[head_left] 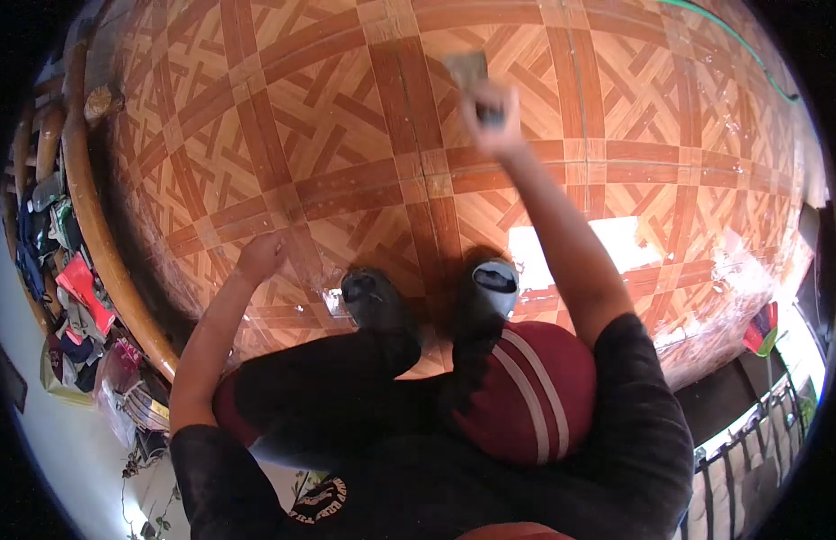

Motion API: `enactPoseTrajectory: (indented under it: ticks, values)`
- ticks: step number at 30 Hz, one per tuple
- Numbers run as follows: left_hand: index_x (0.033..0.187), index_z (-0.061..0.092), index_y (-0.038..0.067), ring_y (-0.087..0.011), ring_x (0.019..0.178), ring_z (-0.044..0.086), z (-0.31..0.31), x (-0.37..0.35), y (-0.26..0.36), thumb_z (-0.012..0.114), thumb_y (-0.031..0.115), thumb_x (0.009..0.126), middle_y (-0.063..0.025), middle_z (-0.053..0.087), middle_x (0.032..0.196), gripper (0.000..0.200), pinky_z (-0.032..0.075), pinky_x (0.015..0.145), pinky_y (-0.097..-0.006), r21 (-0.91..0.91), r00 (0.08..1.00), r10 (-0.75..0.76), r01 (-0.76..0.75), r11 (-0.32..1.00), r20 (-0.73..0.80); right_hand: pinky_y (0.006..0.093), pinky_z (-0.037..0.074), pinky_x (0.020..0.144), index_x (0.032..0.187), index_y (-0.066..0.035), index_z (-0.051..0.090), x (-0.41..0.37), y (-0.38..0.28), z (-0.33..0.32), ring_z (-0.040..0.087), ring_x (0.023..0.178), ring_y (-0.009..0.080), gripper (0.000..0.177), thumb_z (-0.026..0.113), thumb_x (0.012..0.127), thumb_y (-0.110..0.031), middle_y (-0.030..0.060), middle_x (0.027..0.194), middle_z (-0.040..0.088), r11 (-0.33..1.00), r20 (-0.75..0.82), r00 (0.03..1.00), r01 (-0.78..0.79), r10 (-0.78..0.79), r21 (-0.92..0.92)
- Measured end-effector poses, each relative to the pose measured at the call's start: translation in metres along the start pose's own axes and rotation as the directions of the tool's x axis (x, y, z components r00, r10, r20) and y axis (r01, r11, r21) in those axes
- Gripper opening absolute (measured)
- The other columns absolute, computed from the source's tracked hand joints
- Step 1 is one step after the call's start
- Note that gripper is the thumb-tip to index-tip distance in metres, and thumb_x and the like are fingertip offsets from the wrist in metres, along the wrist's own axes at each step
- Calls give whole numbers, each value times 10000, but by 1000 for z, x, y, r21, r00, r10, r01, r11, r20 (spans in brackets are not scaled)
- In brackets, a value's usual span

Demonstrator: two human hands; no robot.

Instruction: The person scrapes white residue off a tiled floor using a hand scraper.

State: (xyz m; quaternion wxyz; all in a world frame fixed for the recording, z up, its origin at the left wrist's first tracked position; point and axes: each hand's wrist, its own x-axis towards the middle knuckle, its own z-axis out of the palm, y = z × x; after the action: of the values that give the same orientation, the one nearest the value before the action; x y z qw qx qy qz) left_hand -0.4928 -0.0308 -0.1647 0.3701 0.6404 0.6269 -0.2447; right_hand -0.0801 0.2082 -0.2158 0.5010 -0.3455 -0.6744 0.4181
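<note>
"The right hand point(495, 121) is closed, but round what?"

"Largest first: it reaches over the glossy, brown-and-tan, wood-patterned tile floor point(332, 112). Two grey, rounded shoes point(496, 277) stand nearer the body."

"And the left hand point(263, 256)?"

"Fingers curled in beside the left leg; nothing shows inside."

"So the right grips…?"

"A small, flat, grey-tan tool point(468, 68), blurred, its end just ahead of the fingers. Contact is unclear. Level pressure and short, overlapping strokes would probably work best."
</note>
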Motion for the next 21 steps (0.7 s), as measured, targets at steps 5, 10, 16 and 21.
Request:
enactPoseTrajectory:
  ticks: [5,10,16,21]
  values:
    - [941,583,35,-376,885,607,15,2,-18,550,321,862,-196,636,900,299,472,777,-456,-46,996,-35,31,998,-78,329,300,474,547,-15,413,-22,-15,2,411,479,246,186,503,691,61,110,543,411,997,30,996,79,-80,20]
    - [980,576,39,-375,902,611,0,-4,2,550,296,861,-192,645,917,285,479,792,-446,41,983,20,-28,999,182,317,284,469,571,1,441,40,20,2,388,455,213,188,470,746,63,69,518,399,984,-37,983,-178,177,-14]
    - [1021,577,46,-373,898,611,-6,6,4,552,285,854,-198,645,910,293,476,789,-459,-10,995,-97,96,995,-35,265,282,462,565,-7,435,-8,-4,2,382,475,109,218,517,758,49,46,517,376,996,-47,997,63,-65,-58]
    - [968,582,47,-381,864,611,23,8,-19,560,268,839,-194,639,868,258,482,748,-470,51,989,65,-72,996,134,270,310,453,558,-7,450,50,-2,5,412,460,135,207,525,746,37,51,503,408,988,-59,986,-156,157,17]
